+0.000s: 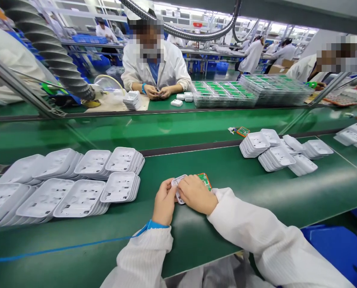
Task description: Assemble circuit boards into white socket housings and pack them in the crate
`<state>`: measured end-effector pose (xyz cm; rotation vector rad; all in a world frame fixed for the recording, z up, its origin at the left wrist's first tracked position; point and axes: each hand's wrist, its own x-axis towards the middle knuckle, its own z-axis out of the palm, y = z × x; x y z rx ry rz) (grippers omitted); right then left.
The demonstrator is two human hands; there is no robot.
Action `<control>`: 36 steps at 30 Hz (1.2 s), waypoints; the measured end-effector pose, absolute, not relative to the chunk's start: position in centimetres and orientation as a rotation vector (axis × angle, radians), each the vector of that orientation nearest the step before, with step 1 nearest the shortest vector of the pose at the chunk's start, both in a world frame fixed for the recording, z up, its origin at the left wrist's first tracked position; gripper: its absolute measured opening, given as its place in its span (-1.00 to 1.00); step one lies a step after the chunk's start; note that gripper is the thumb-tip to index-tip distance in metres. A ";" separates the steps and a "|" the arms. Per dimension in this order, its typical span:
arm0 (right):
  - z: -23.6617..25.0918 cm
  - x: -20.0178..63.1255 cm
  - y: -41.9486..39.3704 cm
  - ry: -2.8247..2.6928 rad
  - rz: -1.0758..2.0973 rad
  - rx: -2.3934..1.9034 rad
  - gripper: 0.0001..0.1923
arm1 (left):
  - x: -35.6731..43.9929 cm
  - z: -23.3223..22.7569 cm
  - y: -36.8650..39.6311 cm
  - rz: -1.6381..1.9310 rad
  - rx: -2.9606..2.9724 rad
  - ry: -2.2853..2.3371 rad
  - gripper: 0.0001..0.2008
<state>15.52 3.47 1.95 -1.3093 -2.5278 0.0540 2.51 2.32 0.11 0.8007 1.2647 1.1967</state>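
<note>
My left hand point(164, 203) is closed on the left side of a small white plastic housing point(182, 198), held just over the green bench. From the right, my right hand point(198, 194) reaches across the same housing, its fingers bent over the inside and hiding much of it. A green circuit board point(204, 181) with an orange edge shows behind my right hand; whether that hand touches it I cannot tell. Round my left wrist runs a blue strap point(157, 225) with a cord leading off to the left.
Stacks of white housings point(88, 196) stand on the left of the bench point(178, 248), more stacks point(276, 156) on the right. Another orange-edged board point(243, 131) lies on the belt point(166, 130) beyond. Across it sits a co-worker point(157, 60) beside clear trays point(223, 98) of boards.
</note>
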 end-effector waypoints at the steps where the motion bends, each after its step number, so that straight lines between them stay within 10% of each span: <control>1: 1.9 15.6 3.5 -2.524 0.062 -1.294 -0.84 | 2.5 0.1 2.3 1.199 0.790 1.265 -0.52; 36: 2.7 15.5 4.3 -2.681 0.146 -1.215 -0.88 | 2.1 0.5 2.6 1.061 0.733 1.431 -0.48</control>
